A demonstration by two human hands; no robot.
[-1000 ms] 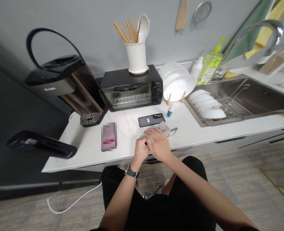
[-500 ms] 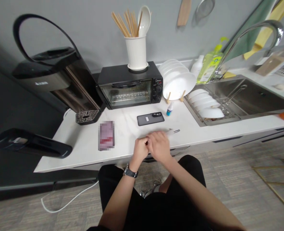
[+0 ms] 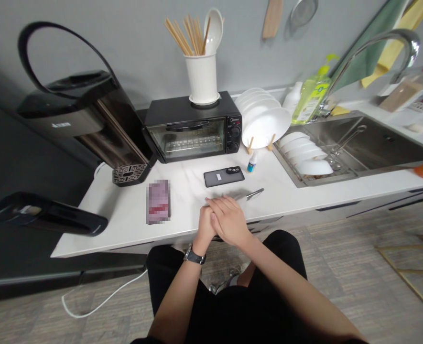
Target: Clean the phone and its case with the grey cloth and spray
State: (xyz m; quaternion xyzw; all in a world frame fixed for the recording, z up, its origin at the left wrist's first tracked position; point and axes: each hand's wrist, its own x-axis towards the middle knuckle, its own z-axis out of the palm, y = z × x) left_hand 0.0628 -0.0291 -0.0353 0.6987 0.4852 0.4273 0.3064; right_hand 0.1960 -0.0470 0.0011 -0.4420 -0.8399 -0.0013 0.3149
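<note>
At the counter's front edge, my right hand (image 3: pixel 230 220) lies over my left hand (image 3: pixel 207 223), its fingers stretched side by side. My left hand is mostly covered, and its fingers look curled under the right palm; whether anything lies between them is hidden. Just beyond my right fingers is a slim metallic pen-like item (image 3: pixel 255 193). A dark phone (image 3: pixel 224 177) with its camera side up lies behind the hands, beside a small white and blue bottle (image 3: pixel 252 163). Farther left rests a pixelated purple packet (image 3: pixel 158 201).
A toaster oven (image 3: pixel 193 134) stands at the back with a utensil cup (image 3: pixel 201 79) on top. To its right are white plates (image 3: pixel 265 122) and a sink (image 3: pixel 369 143). A black dispenser (image 3: pixel 89 114) and a dark bottle-like object (image 3: pixel 48 213) occupy the left.
My right hand has slid left and over my left hand, its fingers straighter now. More of the slim metallic item shows. The other objects stay in place.
</note>
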